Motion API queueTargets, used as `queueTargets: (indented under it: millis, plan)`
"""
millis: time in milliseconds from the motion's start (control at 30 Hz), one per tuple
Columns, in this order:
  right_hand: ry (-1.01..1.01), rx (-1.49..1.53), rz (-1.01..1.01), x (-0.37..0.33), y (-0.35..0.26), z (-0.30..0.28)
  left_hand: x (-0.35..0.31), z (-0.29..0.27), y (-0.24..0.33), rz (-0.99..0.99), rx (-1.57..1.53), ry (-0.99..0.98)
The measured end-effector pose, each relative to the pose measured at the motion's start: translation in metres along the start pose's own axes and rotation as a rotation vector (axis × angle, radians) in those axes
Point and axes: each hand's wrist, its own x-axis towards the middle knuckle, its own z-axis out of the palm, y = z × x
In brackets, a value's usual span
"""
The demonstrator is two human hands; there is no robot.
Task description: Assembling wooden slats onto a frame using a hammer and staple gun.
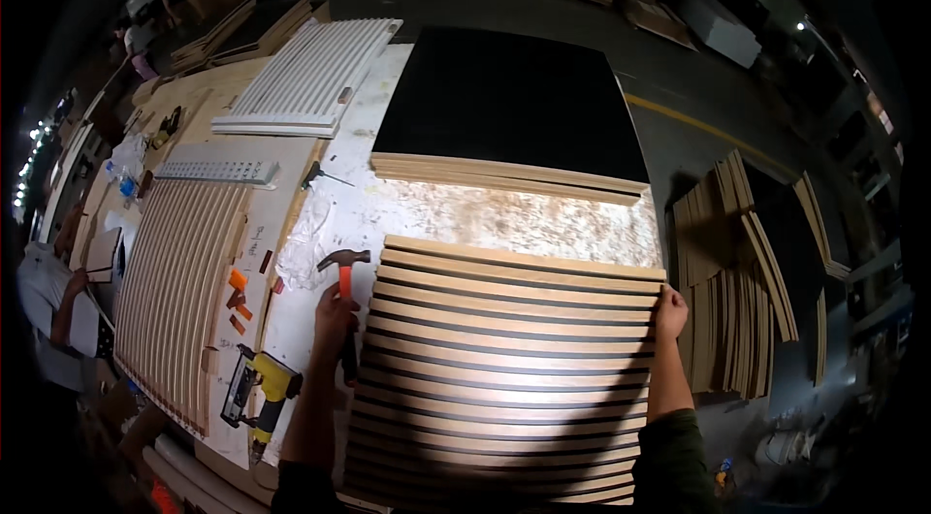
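Note:
In my left hand (333,320) is a claw hammer (345,281) with an orange and black handle, its head pointing away from me. That hand is closed round the handle, close by the left edge of a slatted wood panel (514,339). The panel lies on the worktable, with light wood slats running crosswise over a black backing. My right hand (671,312) grips the panel's right edge near its far corner, fingers closed on it. My shadow falls over the nearer slats.
Beyond the panel lies a stack of black-topped boards (514,107). To the left are a yellow nail gun (264,388), orange pieces (239,301), a brown slatted panel (179,281) and a white one (301,73). More panels (722,310) stand at right; another person (58,296) is at left.

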Motion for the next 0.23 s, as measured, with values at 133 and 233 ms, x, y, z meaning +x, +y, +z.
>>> queueTargets:
  millis: [133,233]
  plan:
    - [-0.001,-0.021,0.011,-0.001,0.001,0.018,0.007,-0.006,-0.002,0.032,-0.036,0.015]
    - [0.037,-0.062,-0.02,-0.003,-0.018,0.027,0.019,-0.012,-0.017,-0.007,-0.02,0.02]
